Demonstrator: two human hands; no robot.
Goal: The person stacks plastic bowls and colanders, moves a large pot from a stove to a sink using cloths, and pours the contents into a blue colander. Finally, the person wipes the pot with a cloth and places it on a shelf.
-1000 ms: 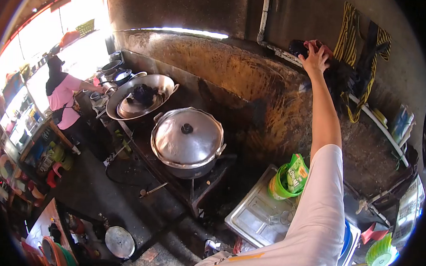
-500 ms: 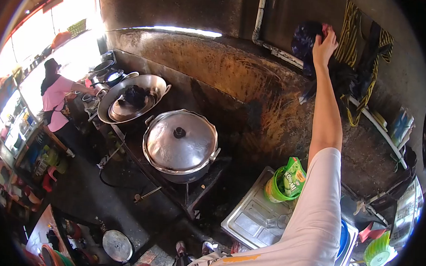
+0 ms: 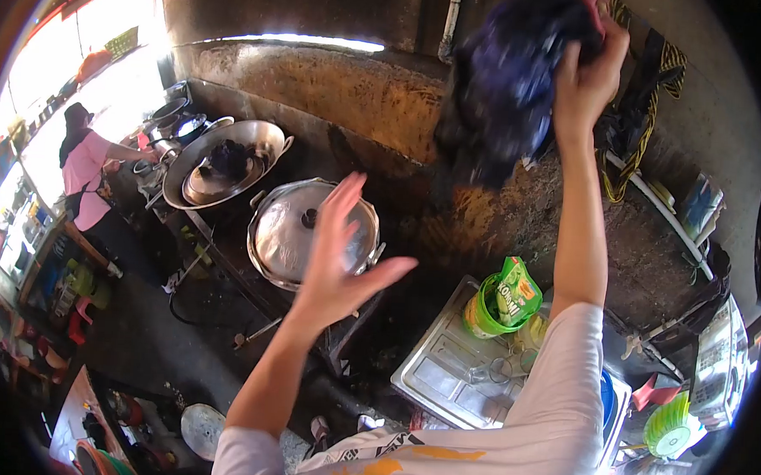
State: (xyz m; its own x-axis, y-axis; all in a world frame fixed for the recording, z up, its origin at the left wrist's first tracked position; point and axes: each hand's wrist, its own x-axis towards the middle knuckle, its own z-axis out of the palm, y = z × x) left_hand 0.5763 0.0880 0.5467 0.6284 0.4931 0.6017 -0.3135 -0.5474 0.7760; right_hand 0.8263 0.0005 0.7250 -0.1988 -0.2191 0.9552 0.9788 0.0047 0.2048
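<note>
A dark, purplish-blue cloth [image 3: 511,78] hangs blurred from my right hand [image 3: 589,85], which is raised at the upper right with its fingers closed round the cloth. A small pinkish-red part shows at the fingertips. My left hand [image 3: 339,253] is up in the middle of the view, fingers stretched and thumb spread, holding nothing. Behind it, and partly hidden by it, stands a large pot with a domed metal lid [image 3: 279,233]. Whether the hand touches the lid is not shown; it appears to be nearer the camera.
A wide wok [image 3: 266,139] with a lid and dark cloth inside sits beyond the pot. A co-worker in pink [image 3: 91,165] stands at the far left. A metal sink unit [image 3: 425,379] carries a green bucket [image 3: 476,314] with a green packet. Striped cord [image 3: 653,122] hangs at right.
My right hand has pulled the dark cloth away from the wall, and the cloth now hangs lower and closer. My left hand has risen into the middle from the bottom edge.
</note>
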